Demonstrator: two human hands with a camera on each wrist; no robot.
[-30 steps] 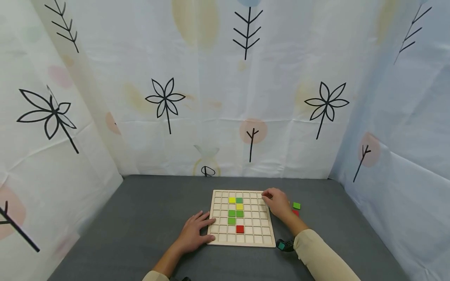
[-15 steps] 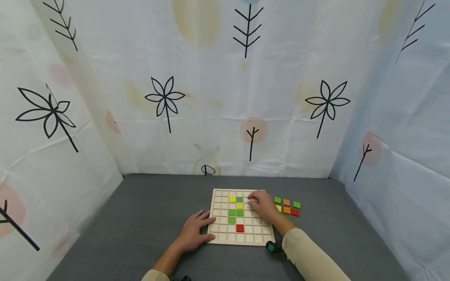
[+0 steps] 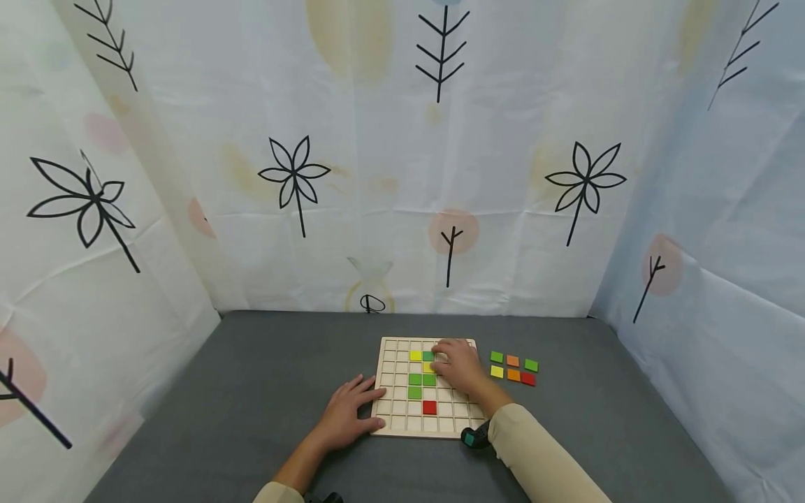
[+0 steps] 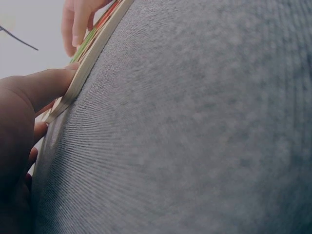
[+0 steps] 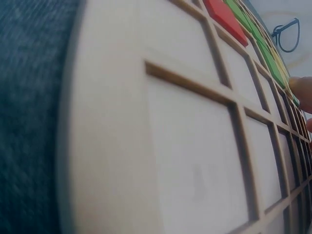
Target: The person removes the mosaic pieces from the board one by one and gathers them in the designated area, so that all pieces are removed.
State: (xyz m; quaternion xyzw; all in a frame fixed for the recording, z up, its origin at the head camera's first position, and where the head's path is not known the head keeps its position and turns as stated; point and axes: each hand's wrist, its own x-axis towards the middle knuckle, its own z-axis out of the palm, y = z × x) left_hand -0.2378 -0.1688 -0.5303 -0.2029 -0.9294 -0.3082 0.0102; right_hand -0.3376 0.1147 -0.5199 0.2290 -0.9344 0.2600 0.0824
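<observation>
The board lies flat on the grey table, low in the middle of the head view. Your left hand grasps nothing: its fingers are spread and fairly straight, with the thumb and one fingertip touching the board's left edge. The left wrist view shows that thumb on the rim, at the left of the frame.

Your right hand reaches over the upper right part of the board, its fingertips by the teal tile and the lower yellow tile. Whether they pinch anything, the views do not tell.

Left of the teal tile sits the upper yellow tile. Farther down you have two green tiles side by side, a third green tile under the left one, and a red tile below it to the right.

Just right of the board, six loose tiles lie in two rows: green, orange, green above; yellow, orange, red below. A black device shows at your right wrist, beside the cream sleeve. A printed curtain fills the upper frame.
</observation>
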